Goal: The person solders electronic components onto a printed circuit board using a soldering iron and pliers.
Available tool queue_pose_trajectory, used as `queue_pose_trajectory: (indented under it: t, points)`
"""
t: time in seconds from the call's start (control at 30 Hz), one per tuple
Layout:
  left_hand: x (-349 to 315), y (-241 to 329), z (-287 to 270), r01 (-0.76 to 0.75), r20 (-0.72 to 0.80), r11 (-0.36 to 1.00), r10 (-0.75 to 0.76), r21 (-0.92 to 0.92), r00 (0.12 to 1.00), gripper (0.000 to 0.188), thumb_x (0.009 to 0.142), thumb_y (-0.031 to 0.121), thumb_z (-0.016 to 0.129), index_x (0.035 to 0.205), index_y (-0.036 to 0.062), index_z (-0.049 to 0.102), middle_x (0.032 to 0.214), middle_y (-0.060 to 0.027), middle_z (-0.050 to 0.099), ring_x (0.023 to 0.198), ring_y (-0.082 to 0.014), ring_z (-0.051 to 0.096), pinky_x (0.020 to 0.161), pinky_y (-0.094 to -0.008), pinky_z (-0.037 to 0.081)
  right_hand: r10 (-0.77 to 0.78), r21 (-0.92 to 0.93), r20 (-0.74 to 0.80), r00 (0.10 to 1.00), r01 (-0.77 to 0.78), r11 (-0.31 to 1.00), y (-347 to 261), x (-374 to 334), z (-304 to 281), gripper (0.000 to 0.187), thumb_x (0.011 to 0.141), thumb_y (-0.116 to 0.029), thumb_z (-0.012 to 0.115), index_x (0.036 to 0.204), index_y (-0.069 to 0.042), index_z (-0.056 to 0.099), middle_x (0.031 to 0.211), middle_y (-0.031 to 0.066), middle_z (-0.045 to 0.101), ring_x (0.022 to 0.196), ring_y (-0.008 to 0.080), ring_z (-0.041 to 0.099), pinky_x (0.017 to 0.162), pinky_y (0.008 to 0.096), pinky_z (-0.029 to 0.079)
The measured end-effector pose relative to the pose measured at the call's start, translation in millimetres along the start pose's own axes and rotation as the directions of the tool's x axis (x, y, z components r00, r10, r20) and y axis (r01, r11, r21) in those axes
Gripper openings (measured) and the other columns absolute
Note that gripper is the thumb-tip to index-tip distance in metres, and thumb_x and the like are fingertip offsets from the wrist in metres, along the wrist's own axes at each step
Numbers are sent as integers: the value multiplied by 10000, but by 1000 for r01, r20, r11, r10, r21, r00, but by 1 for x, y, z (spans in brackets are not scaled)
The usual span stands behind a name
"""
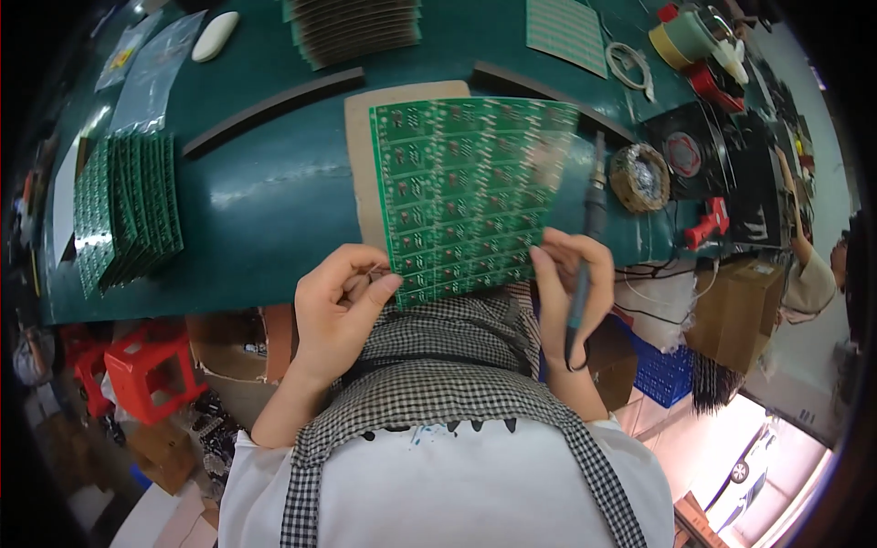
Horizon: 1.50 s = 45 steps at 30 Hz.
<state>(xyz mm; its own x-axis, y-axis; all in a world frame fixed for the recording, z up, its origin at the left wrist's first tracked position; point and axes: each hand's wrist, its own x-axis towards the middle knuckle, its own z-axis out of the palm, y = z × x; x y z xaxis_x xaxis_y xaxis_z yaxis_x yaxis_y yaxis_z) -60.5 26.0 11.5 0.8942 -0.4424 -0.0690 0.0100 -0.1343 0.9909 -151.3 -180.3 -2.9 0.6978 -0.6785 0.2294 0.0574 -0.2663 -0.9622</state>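
A green panel of many small circuit boards (466, 173) is held tilted up over the table's near edge. My left hand (343, 297) is closed, pinching its lower left corner between thumb and fingers; a thin strand shows by the fingertips, too small to name. My right hand (571, 283) is closed too, with its fingertips at the panel's lower right edge. A soldering iron (594, 215) lies across that hand between the fingers, tip pointing away from me and cord end by the wrist. Behind the panel, a brown cardboard sheet (364, 164) lies on the green table (265, 201).
Stacked green panels stand at the left (128, 210) and far middle (356, 27). Two dark bars (274, 108) lie across the table. A round tip-cleaning tin (639, 176), a red tool (708, 224) and a dark box (690, 155) sit at the right. Red stools (151, 370) stand below left.
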Motion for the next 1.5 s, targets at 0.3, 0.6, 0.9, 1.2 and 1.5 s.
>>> queue_pose_trajectory:
  t: [0.3, 0.6, 0.9, 1.2, 1.5]
  points:
    - [15, -7, -24, -603, 43, 577, 702, 550, 711, 167, 665, -77, 652, 807, -1, 609, 878, -139, 684, 635, -227, 654, 536, -264, 507, -371, 271, 137, 918, 326, 906, 9, 1, 12, 394, 774, 141, 616, 1048, -24, 387, 916, 222, 652, 914, 337, 655, 838, 438, 522]
    - [10, -22, -30, -549, -36, 652, 660, 523, 750, 187, 684, -26, 665, 858, -1, 602, 901, -156, 685, 751, -261, 685, 600, -274, 530, -414, 224, 200, 888, 370, 901, -1, -3, 20, 412, 755, 140, 632, 1058, -28, 408, 928, 199, 661, 928, 333, 656, 845, 426, 517]
    - [7, -22, -31, -438, -71, 784, 516, 440, 854, 247, 707, 81, 663, 928, -10, 598, 973, -170, 676, 860, -269, 683, 720, -291, 537, -436, 199, 251, 864, 395, 897, -16, -4, 25, 429, 729, 143, 642, 1061, -50, 451, 945, 170, 668, 917, 316, 660, 811, 380, 527]
    - [5, -27, -33, -370, -72, 848, 426, 379, 902, 289, 720, 120, 674, 963, -18, 602, 1022, -163, 664, 919, -254, 668, 783, -305, 528, -457, 172, 319, 830, 423, 890, -17, -3, 24, 463, 760, 170, 603, 1140, -11, 410, 962, 202, 635, 967, 306, 633, 823, 381, 533]
    - [6, -28, -36, -284, -96, 907, 327, 309, 940, 307, 740, 165, 682, 981, -11, 611, 1034, -152, 662, 950, -246, 658, 815, -304, 516, -452, 192, 233, 861, 415, 889, -19, -4, 31, 425, 716, 139, 665, 1061, -35, 490, 920, 154, 675, 918, 276, 662, 810, 355, 527]
